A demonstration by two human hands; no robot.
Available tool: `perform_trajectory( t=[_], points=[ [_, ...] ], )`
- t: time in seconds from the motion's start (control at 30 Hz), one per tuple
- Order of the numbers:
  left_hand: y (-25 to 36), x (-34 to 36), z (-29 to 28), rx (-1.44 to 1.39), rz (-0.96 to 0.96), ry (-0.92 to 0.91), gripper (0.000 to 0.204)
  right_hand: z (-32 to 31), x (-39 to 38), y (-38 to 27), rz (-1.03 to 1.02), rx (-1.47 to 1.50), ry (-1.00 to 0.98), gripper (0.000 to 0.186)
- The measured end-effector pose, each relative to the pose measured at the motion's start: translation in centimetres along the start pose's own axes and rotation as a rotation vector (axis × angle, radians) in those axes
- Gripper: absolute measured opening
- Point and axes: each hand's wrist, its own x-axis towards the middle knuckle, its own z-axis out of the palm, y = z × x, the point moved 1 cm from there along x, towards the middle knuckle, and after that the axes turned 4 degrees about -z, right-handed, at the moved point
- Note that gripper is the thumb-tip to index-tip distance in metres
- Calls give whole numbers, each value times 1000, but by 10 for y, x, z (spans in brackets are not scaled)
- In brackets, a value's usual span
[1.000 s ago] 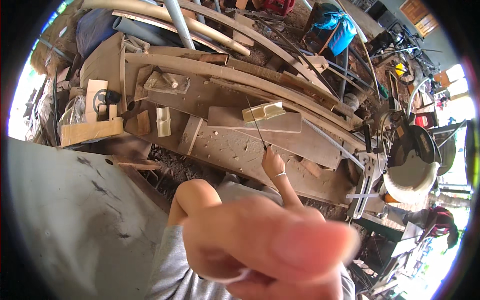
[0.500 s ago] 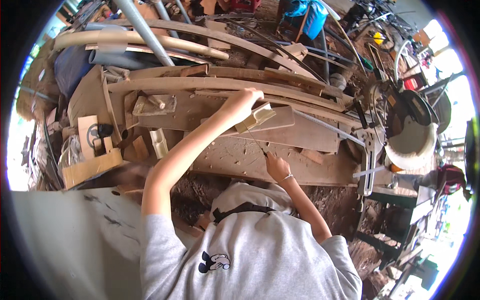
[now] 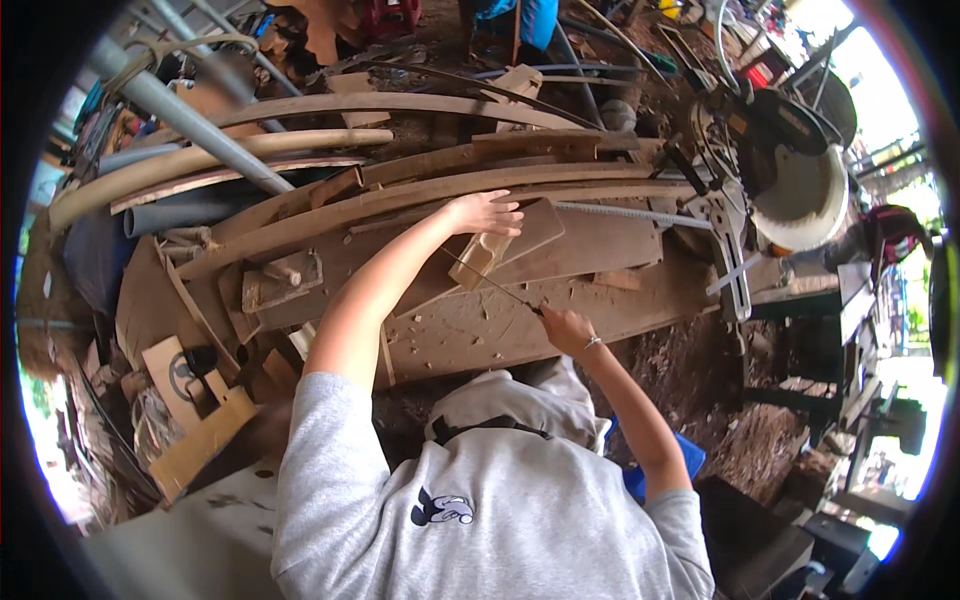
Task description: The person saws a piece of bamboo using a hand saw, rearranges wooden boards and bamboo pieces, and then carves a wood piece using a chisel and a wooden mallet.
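At six o'clock the shirt [image 3: 570, 520] is grey (black-and-white print [image 3: 441, 507] aside) — the block [image 3: 476, 262] is cream, the twelve-o'clock bag [image 3: 540, 22] blue, the saw guard [image 3: 800, 212] past two off-white.

Before you, the workpiece [image 3: 480, 262] lies on a board [image 3: 537, 234]; long curved planks [image 3: 400, 190] lie behind it, cardboard [image 3: 205, 447] to your left, the saw [image 3: 800, 205] to your right.
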Motion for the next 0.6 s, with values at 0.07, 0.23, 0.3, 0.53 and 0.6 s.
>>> perform_trajectory(
  t=[0.07, 0.23, 0.3, 0.53, 0.6],
  points=[
    [-1, 13, 1, -64, 88, -33, 51, -3, -2, -1, 36, -2, -9, 19],
    [6, 44, 14, -304, 358, -155, 33, 7, -2, -12, 38, -100, -21, 14],
    [2, 30, 24, -282, 336, -174, 36, 7, 1, -18, 12, -108, 10, 14],
    [-16, 22, -16, -244, 201, 32, 11, -1, 2, -17, -13, -220, 0, 20],
    [-17, 1, -37, -227, 43, -22, 17, -16, 4, -4, -87, -329, 63, 21]
  ],
)
